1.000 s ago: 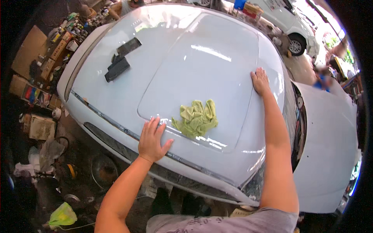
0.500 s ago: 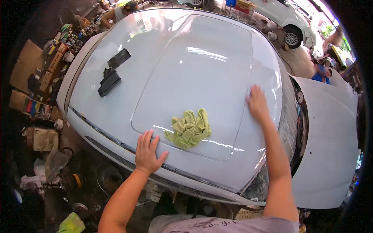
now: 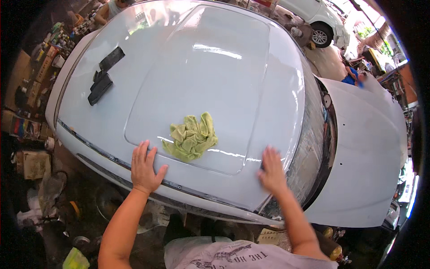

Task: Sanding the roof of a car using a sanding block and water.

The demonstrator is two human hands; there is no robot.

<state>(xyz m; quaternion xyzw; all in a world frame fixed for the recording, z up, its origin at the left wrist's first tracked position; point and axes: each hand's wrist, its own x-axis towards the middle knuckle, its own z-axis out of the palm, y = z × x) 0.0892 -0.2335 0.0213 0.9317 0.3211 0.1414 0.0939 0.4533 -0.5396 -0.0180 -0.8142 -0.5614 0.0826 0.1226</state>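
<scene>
My left hand (image 3: 146, 169) lies on the near edge of the pale grey car roof (image 3: 170, 89), fingers stretched and thumb apart, holding nothing. Near the roof's windshield side, my right hand (image 3: 272, 170) rests with its fingers pointing away from me, smeared by motion. A small dark edge shows beside its fingers, so something thin seems to be under it, too hidden to name. A crumpled yellow-green cloth (image 3: 190, 136) sits on the roof between my hands. Toward the far left lie a black block-shaped piece (image 3: 100, 87) and a flat dark rectangular piece (image 3: 112, 58).
The windshield (image 3: 307, 166) and the grey hood (image 3: 363, 148) are on the right. A white vehicle (image 3: 309, 18) stands behind. Shelves of bottles and boxes (image 3: 45, 67) line the left. One person (image 3: 107, 11) is at the far left, another in blue (image 3: 351, 76) at the right.
My right hand has swept back toward me along the roof's windshield side. My left hand stays on the near edge. The whole view has shifted, so the roof sits further left.
</scene>
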